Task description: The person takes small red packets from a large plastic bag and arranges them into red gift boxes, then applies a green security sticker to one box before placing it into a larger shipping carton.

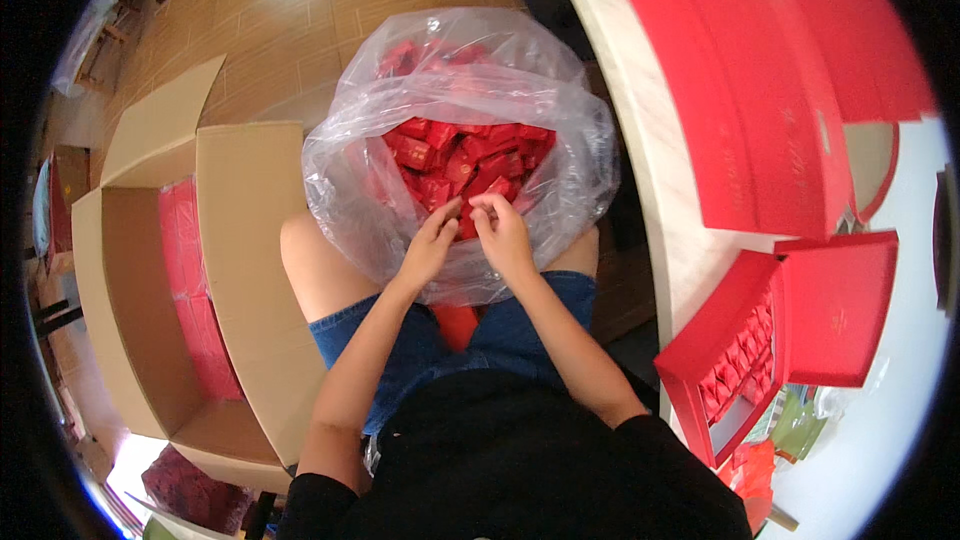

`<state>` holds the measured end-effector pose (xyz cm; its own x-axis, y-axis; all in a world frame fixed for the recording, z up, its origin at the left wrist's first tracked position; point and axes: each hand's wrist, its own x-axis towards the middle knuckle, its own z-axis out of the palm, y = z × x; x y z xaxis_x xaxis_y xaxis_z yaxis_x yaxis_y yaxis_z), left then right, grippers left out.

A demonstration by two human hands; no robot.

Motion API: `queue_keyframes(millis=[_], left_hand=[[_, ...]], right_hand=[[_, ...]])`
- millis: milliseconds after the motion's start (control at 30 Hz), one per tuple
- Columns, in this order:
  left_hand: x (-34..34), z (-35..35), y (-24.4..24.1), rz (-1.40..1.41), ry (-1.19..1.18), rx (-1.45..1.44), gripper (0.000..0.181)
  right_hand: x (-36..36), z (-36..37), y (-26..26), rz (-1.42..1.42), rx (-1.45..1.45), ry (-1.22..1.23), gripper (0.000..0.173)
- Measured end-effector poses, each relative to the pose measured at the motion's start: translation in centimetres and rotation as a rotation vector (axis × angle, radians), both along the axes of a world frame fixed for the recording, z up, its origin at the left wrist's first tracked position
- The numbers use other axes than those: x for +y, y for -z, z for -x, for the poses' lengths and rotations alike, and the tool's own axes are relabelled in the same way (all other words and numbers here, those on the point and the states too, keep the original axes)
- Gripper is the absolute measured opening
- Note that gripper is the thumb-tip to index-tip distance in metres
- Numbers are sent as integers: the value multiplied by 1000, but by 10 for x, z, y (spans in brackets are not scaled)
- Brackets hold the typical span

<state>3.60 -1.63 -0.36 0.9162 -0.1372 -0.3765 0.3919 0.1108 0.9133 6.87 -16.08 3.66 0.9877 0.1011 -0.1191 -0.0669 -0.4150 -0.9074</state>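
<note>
A large clear plastic bag (330,154) sits between my knees, its mouth spread wide. Many small red foil-like packets (457,161) fill it. My left hand (431,244) reaches over the near side of the opening, fingers pointing at the packets. Close beside it, my right hand (502,236) has its fingers bent over the same spot. The fingertips of both hands almost meet just above the packets. Blur and overlap hide whether either hand grips a packet.
On my left stands an open cardboard box (255,240) with red wrapped packs (191,277) inside. A pale table (637,112) on my right bears large red boxes (739,90) and an open red gift box (825,315) with rows of red packets (739,367).
</note>
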Motion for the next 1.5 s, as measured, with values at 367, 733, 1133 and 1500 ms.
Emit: queue_keyframes(millis=[367,733,1133,1500], left_hand=[[63,-4,30,-603,-366,138,66],[62,-8,26,-291,-562,108,58],[53,-14,4,260,-340,253,51],[11,9,-19,646,-487,297,47]], right_hand=[[87,-74,99,318,104,-281,75],[118,-73,148,353,246,-504,84],[-3,-57,32,-673,934,-57,46],[38,2,11,-617,628,154,43]])
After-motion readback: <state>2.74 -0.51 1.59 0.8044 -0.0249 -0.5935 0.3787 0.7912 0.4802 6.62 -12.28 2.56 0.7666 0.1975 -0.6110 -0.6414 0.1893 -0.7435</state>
